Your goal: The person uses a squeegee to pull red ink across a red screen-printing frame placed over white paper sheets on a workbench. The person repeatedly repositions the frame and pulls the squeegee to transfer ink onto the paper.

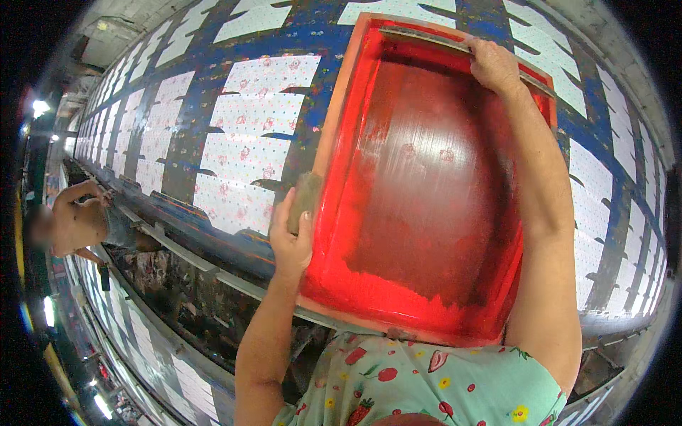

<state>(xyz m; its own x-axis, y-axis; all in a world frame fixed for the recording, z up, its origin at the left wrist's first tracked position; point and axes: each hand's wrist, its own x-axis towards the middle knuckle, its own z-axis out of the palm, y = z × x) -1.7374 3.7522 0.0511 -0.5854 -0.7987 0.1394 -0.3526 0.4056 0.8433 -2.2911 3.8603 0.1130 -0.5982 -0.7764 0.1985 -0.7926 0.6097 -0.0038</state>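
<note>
A screen-printing frame (334,142) with a wooden rim lies tilted on the long table, its inside edges coated in wet red ink (383,290). The mesh (426,177) looks dark red and shiny, with faint printed flowers showing through. My right hand (494,65) reaches across to the far end and is closed around a long squeegee (426,39) lying along that side. Beside the frame's left rim, my left hand (290,238) grips a rough grey-brown block (305,202); whether it is a sponge or a handle fixed to the frame, I cannot tell.
White printed fabric pieces (249,142) with small dots and pink flowers lie in rows on the blue and dark table (213,64). A metal rail (170,245) runs along the table's near edge. Another person (82,224) stands at the left, by the aisle, near a second table.
</note>
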